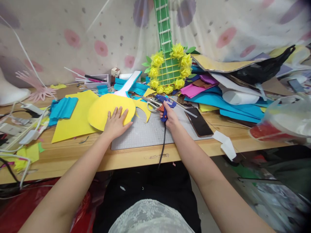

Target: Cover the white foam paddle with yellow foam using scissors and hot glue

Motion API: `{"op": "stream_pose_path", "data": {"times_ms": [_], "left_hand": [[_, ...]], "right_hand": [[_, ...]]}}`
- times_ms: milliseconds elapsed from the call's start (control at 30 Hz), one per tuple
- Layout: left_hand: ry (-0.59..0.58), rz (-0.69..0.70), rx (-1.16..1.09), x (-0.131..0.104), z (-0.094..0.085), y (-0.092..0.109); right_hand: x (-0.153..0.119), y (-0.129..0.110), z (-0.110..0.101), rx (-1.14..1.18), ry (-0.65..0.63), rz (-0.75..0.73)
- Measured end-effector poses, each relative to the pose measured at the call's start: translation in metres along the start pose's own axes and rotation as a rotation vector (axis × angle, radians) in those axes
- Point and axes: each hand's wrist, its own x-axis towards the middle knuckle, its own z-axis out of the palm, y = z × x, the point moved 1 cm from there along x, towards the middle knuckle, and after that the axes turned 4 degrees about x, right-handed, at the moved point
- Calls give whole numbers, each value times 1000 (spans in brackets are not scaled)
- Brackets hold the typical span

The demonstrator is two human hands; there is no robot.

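My left hand (117, 123) lies flat with fingers spread on a round yellow paper piece (99, 111). From behind that piece a white strip with blue edges (131, 82) reaches back. In my right hand (170, 116) is a blue glue gun (166, 102), gripped by its handle, with a clear glue stick (189, 111) poking out of its rear toward the right. Its black cord hangs over the table's front edge. Scissors with pale handles (152, 105) lie close beside the gun, next to yellow paper offcuts (143, 109). A grey cutting mat (143, 134) is under these things.
At the back stands a green paper guitar (166, 64) ringed with yellow paper flowers. A black phone (199, 122) rests right of the mat. Stacked coloured paper (233, 105) and a plastic cup (284, 119) are at the right; yellow sheet (73, 119), blue crepe paper (63, 109) and cables at the left.
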Motion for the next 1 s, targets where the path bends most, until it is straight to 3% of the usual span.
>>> {"op": "stream_pose_path", "data": {"times_ms": [367, 567, 700, 767, 833, 900, 1000], "left_hand": [[75, 13, 7, -7, 3, 0], [-39, 241, -41, -4, -7, -41], [-147, 173, -23, -4, -16, -61], [-128, 81, -27, -3, -18, -56], [-39, 2, -51, 2, -18, -42], [55, -7, -76, 10, -15, -25], [99, 22, -124, 25, -9, -5]], "right_hand": [[-5, -6, 6, 61, -51, 32], [-3, -6, 4, 54, -51, 23], [-5, -5, 6, 53, -70, 30], [-7, -5, 9, 46, -95, 41], [-10, -2, 11, 35, -118, 52], [-11, 1, 12, 12, -123, 46], [-11, 5, 12, -46, -128, 12]]}}
